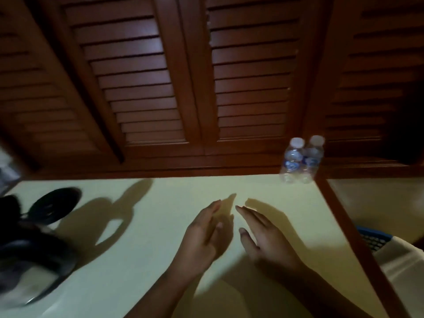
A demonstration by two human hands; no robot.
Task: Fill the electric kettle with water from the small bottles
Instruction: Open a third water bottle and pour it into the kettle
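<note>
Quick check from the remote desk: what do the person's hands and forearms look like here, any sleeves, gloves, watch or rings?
Both the left hand and the right hand are bare, with no gloves. The forearms are uncovered as far as the bottom edge of the frame, so no sleeves show. No watch, bracelet or ring can be seen, though the picture is dim and a little blurred, so small items could be missed.

Two small bottles (300,160) stand side by side, touching, at the far right corner of the table (160,260), just before the louvred doors (183,76) that run behind it. The kettle (29,267) sits at the table's near left edge, with its base (56,204) just behind it. Both hands, the left hand (204,237) and the right hand (263,235), hover over the middle, between kettle and bottles.
</note>
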